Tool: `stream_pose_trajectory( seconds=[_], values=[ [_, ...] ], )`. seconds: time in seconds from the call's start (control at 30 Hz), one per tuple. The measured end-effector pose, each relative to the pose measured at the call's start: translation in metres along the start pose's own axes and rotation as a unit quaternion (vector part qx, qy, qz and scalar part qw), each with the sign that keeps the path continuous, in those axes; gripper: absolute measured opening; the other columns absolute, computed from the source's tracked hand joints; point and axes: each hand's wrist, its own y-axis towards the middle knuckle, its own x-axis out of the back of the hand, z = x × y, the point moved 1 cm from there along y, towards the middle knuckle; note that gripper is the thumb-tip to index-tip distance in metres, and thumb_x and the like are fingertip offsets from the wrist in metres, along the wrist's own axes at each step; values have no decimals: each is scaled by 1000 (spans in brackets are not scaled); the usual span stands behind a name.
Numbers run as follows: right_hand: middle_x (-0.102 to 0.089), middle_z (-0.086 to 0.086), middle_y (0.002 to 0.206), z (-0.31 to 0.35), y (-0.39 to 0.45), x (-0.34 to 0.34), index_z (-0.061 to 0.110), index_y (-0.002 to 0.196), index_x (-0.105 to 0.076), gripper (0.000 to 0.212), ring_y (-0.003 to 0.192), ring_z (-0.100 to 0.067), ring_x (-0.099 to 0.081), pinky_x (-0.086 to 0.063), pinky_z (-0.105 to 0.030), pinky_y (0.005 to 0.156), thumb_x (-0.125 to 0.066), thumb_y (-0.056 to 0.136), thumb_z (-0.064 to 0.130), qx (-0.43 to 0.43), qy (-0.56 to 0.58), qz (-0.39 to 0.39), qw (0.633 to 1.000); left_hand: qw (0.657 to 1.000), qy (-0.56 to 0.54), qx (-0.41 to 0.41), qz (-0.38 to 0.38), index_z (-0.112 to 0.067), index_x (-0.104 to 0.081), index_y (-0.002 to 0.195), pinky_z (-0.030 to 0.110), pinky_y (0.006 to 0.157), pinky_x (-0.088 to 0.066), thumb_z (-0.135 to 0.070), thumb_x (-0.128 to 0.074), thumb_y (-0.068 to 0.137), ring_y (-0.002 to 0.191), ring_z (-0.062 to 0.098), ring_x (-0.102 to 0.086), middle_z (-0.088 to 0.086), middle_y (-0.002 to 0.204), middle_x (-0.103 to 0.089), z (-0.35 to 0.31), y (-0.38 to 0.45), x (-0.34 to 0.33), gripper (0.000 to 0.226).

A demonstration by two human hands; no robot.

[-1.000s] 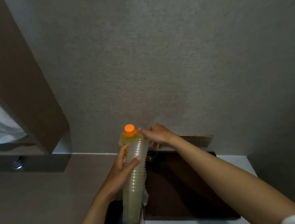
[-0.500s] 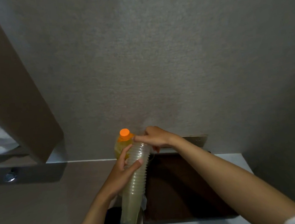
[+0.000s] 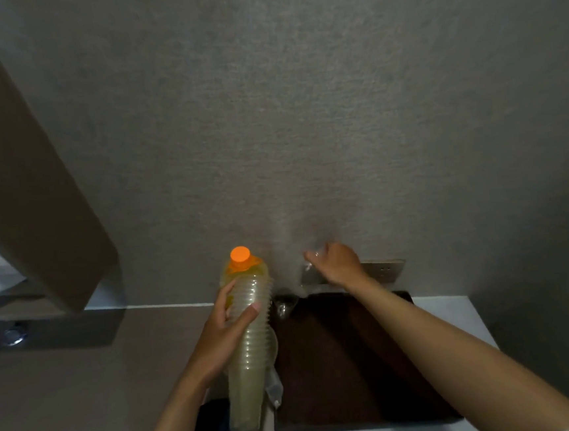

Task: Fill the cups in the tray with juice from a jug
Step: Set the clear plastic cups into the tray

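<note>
Left hand (image 3: 223, 337) wrapped round a tilted stack of clear cups (image 3: 250, 352), thumb on the near side, fingers curled behind; grip clamped on the stack at its upper third. Juice bottle (image 3: 243, 270) with orange cap (image 3: 240, 254) just behind the stack's top, upright on the bench (image 3: 85, 387).

Right hand (image 3: 337, 265) raised above the far edge of the dark tray (image 3: 351, 364), well apart from the stack, fingers pinched on a single clear cup (image 3: 310, 275), blurred and hard to make out. Cup held over the tray's far left corner. Wall socket plate (image 3: 387, 270) just behind the right wrist. Grey wall (image 3: 301, 110) fills the upper view
</note>
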Motion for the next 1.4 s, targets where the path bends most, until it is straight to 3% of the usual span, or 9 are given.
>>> stream_pose_trajectory(
  seconds=[0.07,0.2,0.33,0.53,0.67,0.87,1.0,1.23,1.4],
  values=[
    [-69,-1,94,-24,5,-17,15,106,-64,45,77,-21,-68,-56,-33,70,-58,97,59,-9,-47,11,999,1000,-13,-2,-16,-43,-47,138,19,75,-56,-25,-69,96,96,2,-71,-2,119,-69,0,4,2,51],
    [-52,-14,145,-59,6,-51,11,147,-45,73,133,-35,-52,-47,-43,105,-66,94,57,-51,-90,12,995,998,-35,-13,-47,-40,-47,142,37,91,-57,-23,-69,96,107,13,-71,0,125,-70,4,11,3,54],
    [-54,-16,134,-77,8,-75,7,132,-47,66,121,-32,-57,-49,-36,93,-77,89,46,-58,-88,27,994,998,-40,-5,-45,-45,-47,142,40,96,-56,-43,-75,83,114,13,-68,-4,127,-68,8,13,0,65],
    [-48,-17,144,-95,14,-98,16,143,-42,71,130,-38,-53,-47,-39,103,-80,87,36,-92,-74,69,991,999,-28,2,-36,-48,-45,143,27,92,-53,-51,-74,78,114,6,-66,-12,128,-67,17,13,-3,71],
    [-46,-19,150,-100,18,-110,16,153,-35,80,136,-39,-49,-44,-40,108,-79,88,32,-101,-68,77,990,998,-38,10,-44,-38,-45,145,13,79,-52,-22,-71,95,106,-4,-66,-10,125,-69,21,13,-6,58],
    [-45,-19,153,-103,22,-125,8,158,-23,93,139,-39,-48,-43,-46,113,-80,88,30,-147,-31,57,987,997,-56,28,-46,-48,-46,141,30,95,-54,-53,-75,74,118,8,-65,-10,129,-68,27,9,-4,74],
    [-37,-21,156,-103,23,-129,8,159,-21,90,137,-42,-47,-44,-45,110,-76,91,30,-154,-34,46,986,996,-61,28,-50,-51,-47,139,45,103,-52,-56,-74,71,118,13,-66,-6,129,-68,29,7,-3,73],
    [-38,-23,151,-106,27,-124,12,154,-27,81,133,-44,-50,-45,-48,107,-77,91,28,-172,-17,37,984,997,-49,24,-48,-52,-47,138,46,105,-52,-57,-74,72,119,12,-65,-11,129,-68,29,3,-1,71],
    [-32,-21,154,-104,23,-121,14,157,-18,96,134,-43,-49,-46,-48,105,-79,88,40,-191,-32,35,980,998,-47,19,-47,-41,-46,144,46,105,-52,-50,-75,76,116,11,-67,-12,127,-69,27,-1,-2,75]
  ],
)
